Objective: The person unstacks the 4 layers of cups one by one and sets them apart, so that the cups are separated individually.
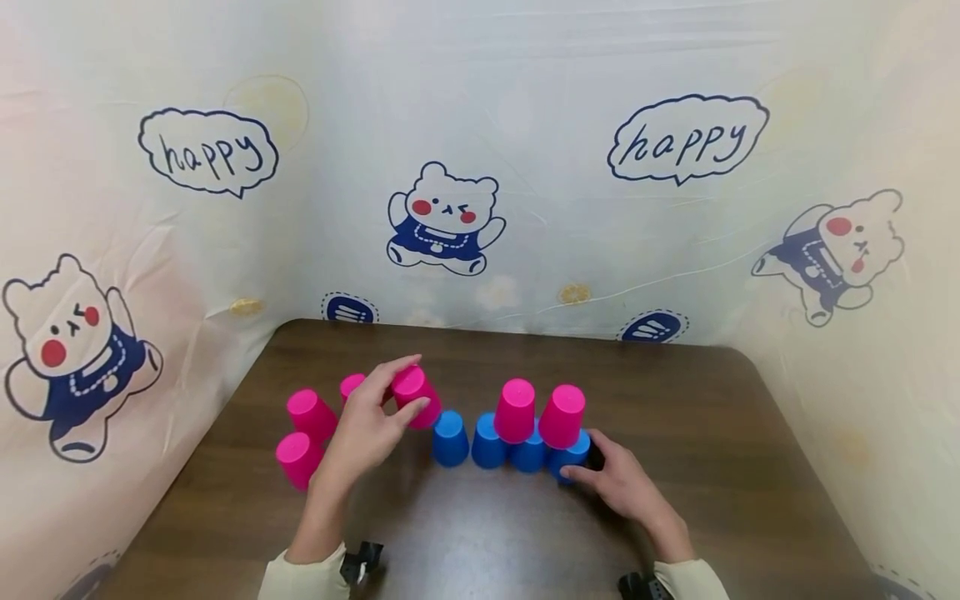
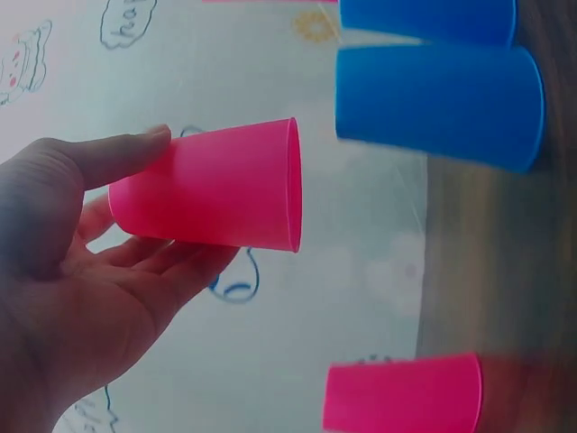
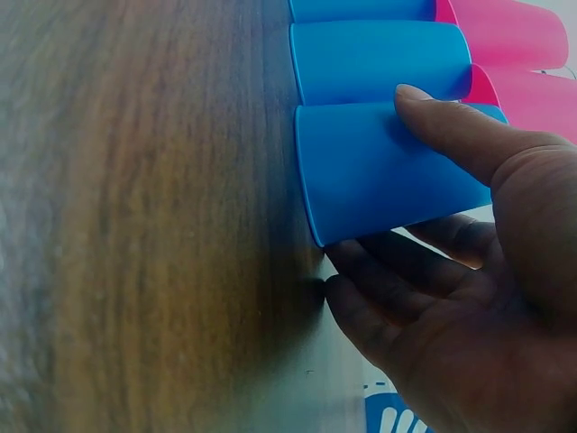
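Note:
My left hand (image 1: 363,437) holds an upside-down pink cup (image 1: 411,385) in the air, thumb on one side and fingers on the other. In the left wrist view this pink cup (image 2: 225,189) hangs apart from the blue cup (image 2: 433,104) at the row's left end. Several blue cups stand mouth down in a row on the table. Two pink cups (image 1: 515,412) (image 1: 562,417) rest upside down on top of its right part. My right hand (image 1: 626,479) grips the rightmost blue cup (image 3: 388,171), its thumb on the near side and its fingers behind.
Left of the row, upside-down pink cups (image 1: 311,415) (image 1: 298,458) stand on the brown table (image 1: 465,533). Another pink cup (image 1: 352,384) is partly hidden behind my left hand. A printed cloth (image 1: 555,242) hangs around the table's back and sides.

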{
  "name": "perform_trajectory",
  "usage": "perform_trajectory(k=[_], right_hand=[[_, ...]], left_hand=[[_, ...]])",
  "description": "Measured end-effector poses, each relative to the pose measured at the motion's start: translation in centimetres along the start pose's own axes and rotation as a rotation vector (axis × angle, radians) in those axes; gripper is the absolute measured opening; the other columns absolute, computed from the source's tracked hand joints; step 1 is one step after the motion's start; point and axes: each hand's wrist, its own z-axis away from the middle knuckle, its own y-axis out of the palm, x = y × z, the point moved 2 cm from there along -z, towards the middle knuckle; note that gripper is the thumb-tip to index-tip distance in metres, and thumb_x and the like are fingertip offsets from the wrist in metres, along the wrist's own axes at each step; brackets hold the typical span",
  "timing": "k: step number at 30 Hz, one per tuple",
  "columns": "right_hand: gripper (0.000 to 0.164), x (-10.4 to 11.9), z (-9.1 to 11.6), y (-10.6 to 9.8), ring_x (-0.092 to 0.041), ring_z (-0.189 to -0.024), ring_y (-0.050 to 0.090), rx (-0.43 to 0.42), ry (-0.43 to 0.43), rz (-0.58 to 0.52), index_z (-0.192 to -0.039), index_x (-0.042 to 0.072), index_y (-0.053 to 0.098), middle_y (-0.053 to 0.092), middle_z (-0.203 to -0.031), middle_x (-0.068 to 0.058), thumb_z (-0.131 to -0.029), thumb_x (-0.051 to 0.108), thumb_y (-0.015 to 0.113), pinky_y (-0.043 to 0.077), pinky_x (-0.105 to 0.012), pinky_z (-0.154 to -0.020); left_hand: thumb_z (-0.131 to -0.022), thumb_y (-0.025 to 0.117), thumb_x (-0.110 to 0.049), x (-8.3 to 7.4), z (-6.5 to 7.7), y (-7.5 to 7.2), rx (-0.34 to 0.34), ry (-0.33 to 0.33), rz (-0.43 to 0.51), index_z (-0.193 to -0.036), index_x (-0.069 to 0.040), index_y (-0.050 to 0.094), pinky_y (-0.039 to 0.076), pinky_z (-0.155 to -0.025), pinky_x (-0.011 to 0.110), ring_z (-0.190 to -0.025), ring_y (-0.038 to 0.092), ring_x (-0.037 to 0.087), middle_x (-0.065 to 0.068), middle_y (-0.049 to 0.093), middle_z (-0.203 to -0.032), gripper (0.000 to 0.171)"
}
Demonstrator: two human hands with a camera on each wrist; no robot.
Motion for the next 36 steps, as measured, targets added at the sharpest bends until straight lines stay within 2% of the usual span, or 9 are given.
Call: perform_trajectory(k=[6,14,19,27,30,36], right_hand=[[0.057,0.1,-0.1,-0.2,-0.025,-0.119,0.064,-0.016,-0.018,0.003,-0.139,0.017,0.061,0.070,-0.129,-0.003,-0.091,0.039,0.083,0.049,-0.061,-0.111],[0.058,0.1,-0.2,-0.3,-0.025,-0.120,0.064,-0.024,-0.026,0.012,-0.139,0.017,0.061,0.070,-0.129,-0.004,-0.091,0.041,0.082,0.048,-0.061,-0.111],[0.058,0.0,-0.1,0.0,-0.026,-0.120,0.064,-0.013,-0.004,0.009,-0.139,0.017,0.061,0.069,-0.130,-0.004,-0.091,0.040,0.082,0.048,-0.062,-0.111],[0.057,-0.1,0.1,0.1,-0.025,-0.119,0.064,-0.013,-0.009,0.000,-0.139,0.016,0.061,0.070,-0.129,-0.004,-0.091,0.038,0.083,0.049,-0.061,-0.110],[0.057,-0.1,0.1,0.1,-0.025,-0.120,0.064,-0.015,-0.010,0.004,-0.139,0.015,0.061,0.069,-0.129,-0.004,-0.092,0.038,0.083,0.049,-0.061,-0.110],[0.056,0.0,0.0,0.1,-0.025,-0.120,0.064,-0.015,-0.017,0.003,-0.138,0.016,0.062,0.070,-0.128,-0.003,-0.091,0.038,0.083,0.048,-0.061,-0.111]], left_hand=[[-0.088,0.084,-0.004,1.1,0.5,-1.9,-0.078,-0.018,-0.077,-0.153,-0.015,0.053,0.061,-0.094,0.056,-0.126,0.061,0.037,0.015,0.060,-0.142,0.072],[-0.090,0.082,-0.004,2.8,1.2,-3.2,-0.083,-0.086,-0.099,-0.150,-0.009,0.054,0.059,-0.098,0.058,-0.124,0.062,0.038,0.019,0.059,-0.141,0.066],[-0.090,0.080,-0.001,4.1,1.6,-3.2,-0.069,-0.089,-0.132,-0.146,-0.005,0.055,0.057,-0.101,0.056,-0.120,0.064,0.038,0.021,0.061,-0.137,0.061],[-0.093,0.078,-0.007,6.1,2.0,-2.7,0.022,-0.202,-0.148,-0.150,-0.006,0.050,0.055,-0.103,0.061,-0.129,0.058,0.044,0.022,0.056,-0.143,0.064],[-0.094,0.078,-0.008,6.6,2.0,-2.5,0.031,-0.237,-0.150,-0.151,-0.007,0.048,0.054,-0.104,0.061,-0.131,0.056,0.044,0.021,0.054,-0.144,0.064],[-0.094,0.077,-0.009,7.3,2.3,-2.3,0.041,-0.265,-0.160,-0.150,-0.007,0.049,0.054,-0.105,0.061,-0.131,0.056,0.045,0.023,0.054,-0.145,0.062]])
